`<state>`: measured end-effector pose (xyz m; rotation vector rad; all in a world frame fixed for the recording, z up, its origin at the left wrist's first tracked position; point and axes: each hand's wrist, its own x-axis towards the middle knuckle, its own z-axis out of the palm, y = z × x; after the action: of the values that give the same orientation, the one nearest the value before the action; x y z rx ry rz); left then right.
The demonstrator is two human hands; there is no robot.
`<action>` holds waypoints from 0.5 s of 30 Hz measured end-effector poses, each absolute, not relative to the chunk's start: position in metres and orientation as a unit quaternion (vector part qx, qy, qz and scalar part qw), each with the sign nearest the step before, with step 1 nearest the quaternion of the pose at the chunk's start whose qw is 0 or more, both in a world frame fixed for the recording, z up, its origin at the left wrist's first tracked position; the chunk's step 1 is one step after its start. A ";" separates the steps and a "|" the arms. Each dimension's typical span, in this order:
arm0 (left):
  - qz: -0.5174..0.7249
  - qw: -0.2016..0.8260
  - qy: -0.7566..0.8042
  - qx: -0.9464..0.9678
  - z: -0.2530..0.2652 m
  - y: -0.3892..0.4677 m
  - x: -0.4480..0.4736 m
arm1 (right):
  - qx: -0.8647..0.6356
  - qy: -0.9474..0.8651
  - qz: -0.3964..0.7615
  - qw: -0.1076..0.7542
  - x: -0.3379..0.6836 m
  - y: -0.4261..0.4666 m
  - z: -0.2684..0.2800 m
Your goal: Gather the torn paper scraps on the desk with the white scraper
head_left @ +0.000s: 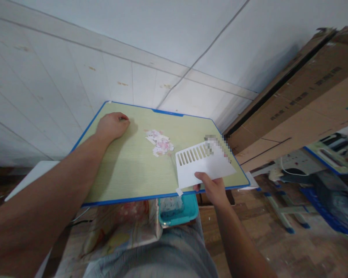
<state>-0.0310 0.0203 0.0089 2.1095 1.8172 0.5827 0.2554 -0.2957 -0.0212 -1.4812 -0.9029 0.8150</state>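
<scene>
My right hand (pixel 213 188) grips the lower edge of a white paper sheet (pixel 217 166), thumb on top. A row of several slots is cut along the sheet's left upper part, and its far right corner is blurred out. My left hand (pixel 112 125) is closed near the desk's left back edge; a small dark bit shows at its fingers, too little to name. Between the hands lies a loose heap of white and pinkish paper scraps (pixel 162 144) on the pale green desktop (pixel 139 173) with blue edging.
A turquoise basket (pixel 188 216) sits below the desk's front edge. One small white scrap (pixel 179 192) lies at that edge. Tall cardboard boxes (pixel 295 104) lean at the right. A grey cable (pixel 203 54) runs down the white wall behind.
</scene>
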 end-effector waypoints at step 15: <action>0.207 0.137 0.632 0.735 0.009 0.020 -0.030 | -0.625 -0.409 0.342 0.570 0.261 -0.297 -0.020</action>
<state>-0.0296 0.0197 0.0088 2.1264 1.8288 0.5983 0.2612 -0.2968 -0.0202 -1.4666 -0.9601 0.8037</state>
